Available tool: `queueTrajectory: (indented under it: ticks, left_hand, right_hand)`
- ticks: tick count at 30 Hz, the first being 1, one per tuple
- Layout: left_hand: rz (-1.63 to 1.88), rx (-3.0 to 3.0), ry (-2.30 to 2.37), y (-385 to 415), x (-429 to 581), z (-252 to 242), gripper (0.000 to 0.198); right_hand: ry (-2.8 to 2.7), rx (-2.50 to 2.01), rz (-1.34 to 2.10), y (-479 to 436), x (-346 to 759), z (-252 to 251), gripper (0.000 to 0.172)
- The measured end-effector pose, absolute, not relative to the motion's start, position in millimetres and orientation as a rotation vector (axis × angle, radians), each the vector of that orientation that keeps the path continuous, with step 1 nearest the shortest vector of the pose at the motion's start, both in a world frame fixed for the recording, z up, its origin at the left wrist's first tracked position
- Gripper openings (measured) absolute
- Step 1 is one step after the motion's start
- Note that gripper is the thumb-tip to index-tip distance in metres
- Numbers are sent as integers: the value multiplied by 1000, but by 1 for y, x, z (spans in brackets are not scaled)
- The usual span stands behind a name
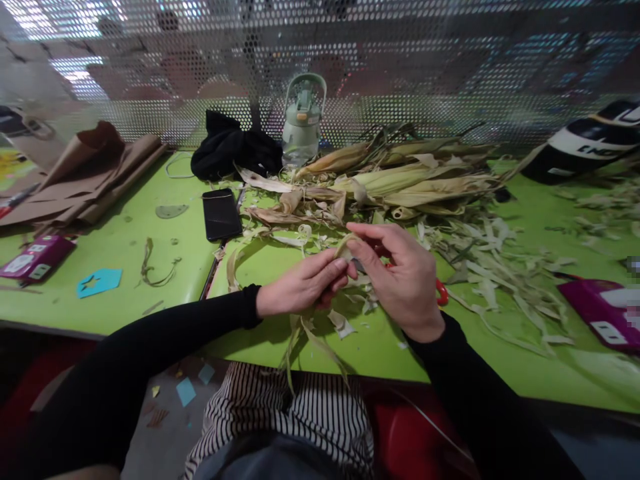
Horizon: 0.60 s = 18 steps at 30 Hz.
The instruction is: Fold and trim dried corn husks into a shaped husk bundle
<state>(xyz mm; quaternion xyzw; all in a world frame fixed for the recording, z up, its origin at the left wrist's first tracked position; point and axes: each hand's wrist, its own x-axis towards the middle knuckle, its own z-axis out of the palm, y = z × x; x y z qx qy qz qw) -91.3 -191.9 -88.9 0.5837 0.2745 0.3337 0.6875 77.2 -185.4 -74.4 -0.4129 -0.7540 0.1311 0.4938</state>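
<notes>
Above the front part of the green table, my left hand is closed on a bundle of pale corn husk strips whose ends hang past the table's front edge. Fingers of my right hand pinch the top of the same husk piece, touching my left fingertips. Red-handled scissors lie partly hidden behind my right hand. A pile of dried corn husks rests beyond both hands, and shredded strips are spread to the right.
A black phone, a black cloth and a pale green bottle stand or lie behind. Brown paper is at left, a purple box at right, a black bottle at back right. A perforated metal panel borders the table.
</notes>
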Motion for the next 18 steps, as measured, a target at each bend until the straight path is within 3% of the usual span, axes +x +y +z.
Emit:
queueTrajectory:
  ticks: [3,5,18]
  left_hand:
    - [703,1314,563,-189,-94,-86,27]
    - [708,1274,531,-187,-95,-84,25]
    - [431,996,460,-190,-92,-93,27]
  right_hand:
    - [-1716,-986,875,-183,79,-73,18]
    - [-1680,-976,1000,-181,79,-72,18]
    - [-1165,-936,939,-158,103,-61,13]
